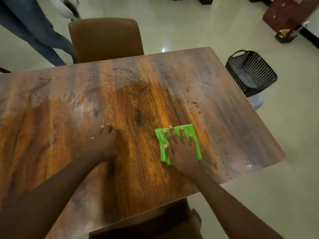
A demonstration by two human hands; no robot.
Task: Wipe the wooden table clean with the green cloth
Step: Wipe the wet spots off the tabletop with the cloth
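The wooden table [69, 104] fills most of the view, its grain dark and orange. A folded green cloth [189, 131] lies flat on it right of centre. My right hand [181, 149] presses down on the cloth with fingers spread. My left hand [105, 142] rests flat on the bare wood to the left, fingers together, holding nothing. Brown droplets [194, 102] and small specks dot the table to the right of the cloth, towards the right edge.
A brown chair [105, 38] stands at the table's far side. A black plastic basket [250, 73] sits on the floor off the right corner. A person's legs [34, 31] are at the top left. Another chair [146, 226] is at the near edge.
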